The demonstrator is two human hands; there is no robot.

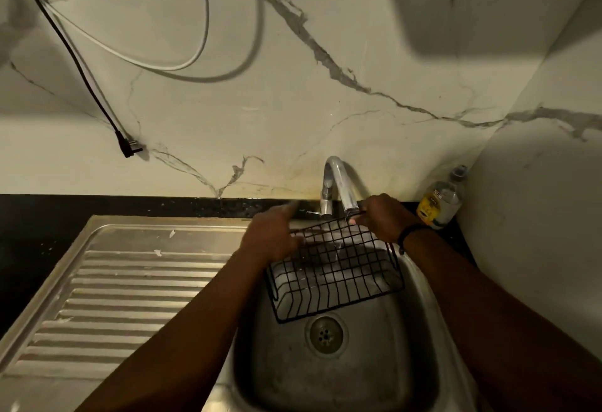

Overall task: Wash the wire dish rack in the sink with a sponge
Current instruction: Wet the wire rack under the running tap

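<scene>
Left of the tap (337,183), the ribbed drainboard (130,288) lies bare; the left hand (273,236) grips the wire dish rack (335,278) at its left rim. The rack tilts over the sink (342,379), directly beneath the tap. The right hand (384,219) clasps its far rim. No sponge is visible; rotating the rack under the spout would likely wet every wire

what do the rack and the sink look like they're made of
Wire dish rack: thin metal wire, seemingly coated black, judging by the slim rigid grid bars with a dull dark surface. Sink: most likely stainless steel, brushed grey, with soft reflections and a pressed ribbed drainboard.
</scene>
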